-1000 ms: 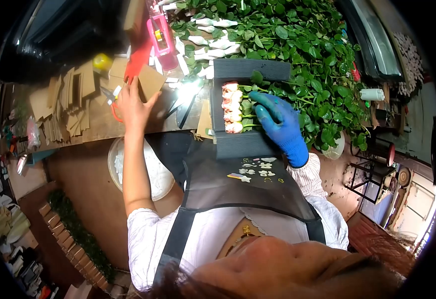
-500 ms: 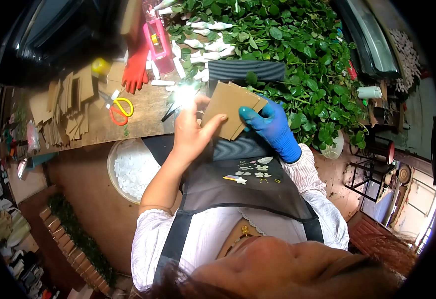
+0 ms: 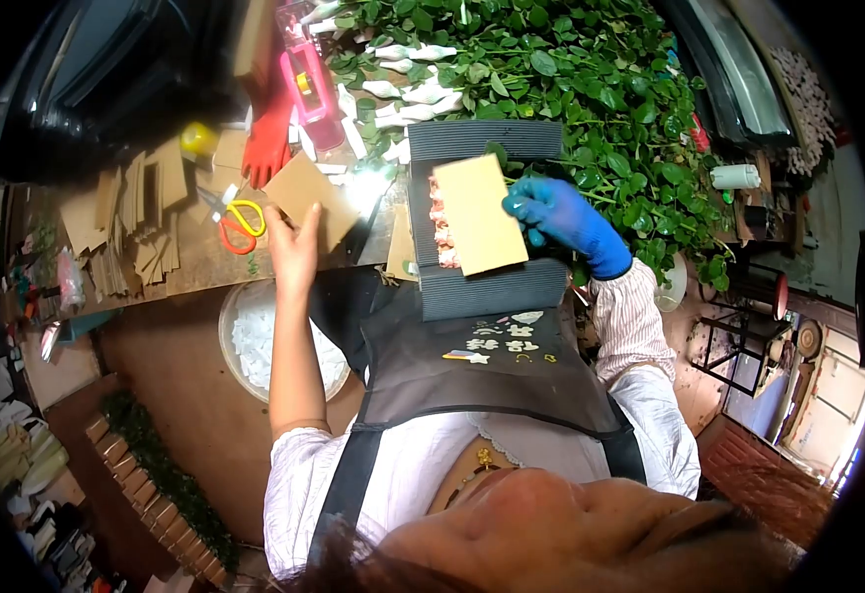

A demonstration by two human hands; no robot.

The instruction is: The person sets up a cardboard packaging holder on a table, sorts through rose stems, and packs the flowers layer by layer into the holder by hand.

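Observation:
My bare left hand pinches a brown cardboard piece above the table's front edge. On the right, my right hand, in a blue knitted glove with green-blue fingertips, grips the right edge of a paler cardboard piece. That piece is slightly tilted and covers most of a row of pinkish flower heads, which show along its left side. Beneath them is a black ribbed mat, reaching from the table towards my apron. What lies under the pale piece is hidden.
Leafy green stems fill the table's back right. White-wrapped buds, a pink tape dispenser, a red glove and scissors lie further left. Cut cardboard is piled at far left. A tub of white pieces stands below.
My hands have moved apart. The left took a cardboard piece leftward, while the right has a pale piece over the mat. The pinkish flower heads now show.

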